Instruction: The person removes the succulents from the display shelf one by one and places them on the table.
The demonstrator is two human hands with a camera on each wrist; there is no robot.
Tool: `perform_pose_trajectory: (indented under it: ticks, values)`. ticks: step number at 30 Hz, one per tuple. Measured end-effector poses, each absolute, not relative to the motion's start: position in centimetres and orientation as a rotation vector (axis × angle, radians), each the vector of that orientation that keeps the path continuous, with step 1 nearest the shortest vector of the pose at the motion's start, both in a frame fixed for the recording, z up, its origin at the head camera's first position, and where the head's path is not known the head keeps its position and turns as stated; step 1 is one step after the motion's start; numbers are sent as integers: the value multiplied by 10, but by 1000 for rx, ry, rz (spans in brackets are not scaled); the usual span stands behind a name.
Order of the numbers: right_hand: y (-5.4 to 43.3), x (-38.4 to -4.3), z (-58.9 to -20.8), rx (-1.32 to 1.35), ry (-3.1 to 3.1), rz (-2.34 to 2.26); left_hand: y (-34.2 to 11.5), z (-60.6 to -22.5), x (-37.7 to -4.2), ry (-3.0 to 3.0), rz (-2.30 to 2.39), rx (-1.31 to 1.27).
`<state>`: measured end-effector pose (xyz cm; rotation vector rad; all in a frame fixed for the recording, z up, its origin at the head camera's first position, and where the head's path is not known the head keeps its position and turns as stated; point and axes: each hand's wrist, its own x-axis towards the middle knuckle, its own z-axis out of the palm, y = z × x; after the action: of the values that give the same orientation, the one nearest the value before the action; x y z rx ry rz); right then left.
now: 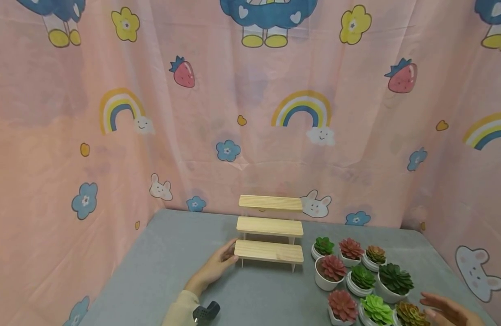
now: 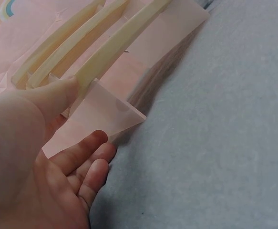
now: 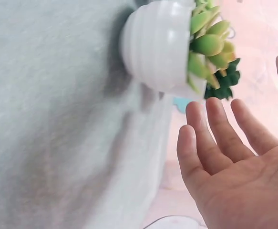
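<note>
A three-tier wooden display stand (image 1: 269, 251) with clear side panels stands against the back cloth. My left hand (image 1: 215, 268) pinches the left end of its lowest board, thumb at the front edge and index finger behind. In the left wrist view the other fingers hang loosely curled beside the clear panel (image 2: 88, 119). My right hand (image 1: 454, 311) is at the right, beside a brownish-yellow succulent (image 1: 411, 313). Seen from the right wrist, its fingers (image 3: 220, 133) are spread and hold nothing, close to a ribbed white pot (image 3: 155, 47) with a green plant.
Several potted succulents cluster right of the stand, among them a red one (image 1: 332, 268), a dark green one (image 1: 395, 279) and a bright green one (image 1: 376, 309). The grey table (image 1: 173, 244) meets a pink patterned cloth (image 1: 209, 104) at the back and sides.
</note>
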<state>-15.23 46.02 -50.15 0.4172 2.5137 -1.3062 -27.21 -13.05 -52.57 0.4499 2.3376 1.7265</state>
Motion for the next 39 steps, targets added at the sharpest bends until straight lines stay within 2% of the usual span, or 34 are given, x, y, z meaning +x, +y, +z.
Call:
perform_pose_trajectory:
  ticks: [12,39]
  values:
    - [424,-147,-459,257,2686,-1246,-130,-522,-270,2336,1743,451]
    - [330,-166,-420,-142,2895,-1344,-131,-527,-273,2347,1724,478]
